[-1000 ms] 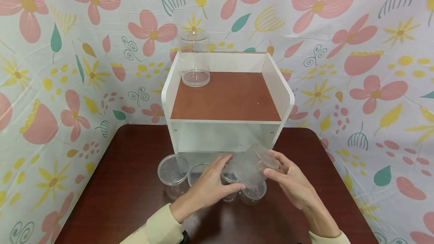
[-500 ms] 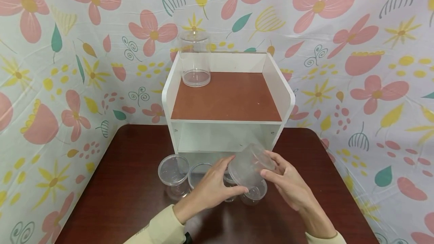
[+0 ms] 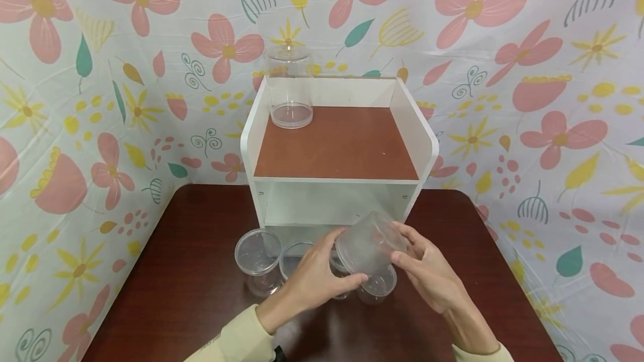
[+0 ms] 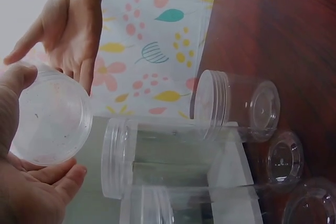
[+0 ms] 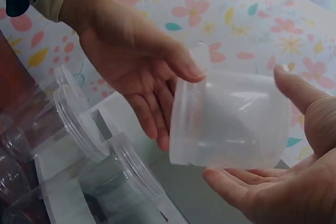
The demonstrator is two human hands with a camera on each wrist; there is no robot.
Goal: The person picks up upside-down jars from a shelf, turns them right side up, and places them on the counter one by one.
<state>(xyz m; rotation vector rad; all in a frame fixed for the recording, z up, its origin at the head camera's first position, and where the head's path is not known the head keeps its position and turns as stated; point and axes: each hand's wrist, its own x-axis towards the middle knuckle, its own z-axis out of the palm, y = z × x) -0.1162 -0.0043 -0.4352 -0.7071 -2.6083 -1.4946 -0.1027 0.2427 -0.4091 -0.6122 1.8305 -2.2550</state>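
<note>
A frosted, see-through plastic jar [image 3: 369,242] hangs tilted in the air before the shelf, between both hands. My left hand [image 3: 314,275] holds its wide left end, thumb below and fingers above in the head view. At the other end, my right hand [image 3: 427,267] grips the jar with thumb and fingers on opposite sides. In the left wrist view the round end of the jar [image 4: 52,119] faces the camera. The right wrist view shows the jar [image 5: 236,119] from the side. Its contents, if any, cannot be made out.
Several clear jars, such as the leftmost jar [image 3: 256,253], stand in a row on the dark wood table [image 3: 201,222], partly hidden by my left arm. Behind them is a white shelf unit [image 3: 334,180] with a brown top. A tall clear canister [image 3: 290,88] stands on its back left.
The jar and right hand have shifted slightly left, bringing the jar's wide end between my left thumb and fingers. The left hand has barely moved; the standing jars have not.
</note>
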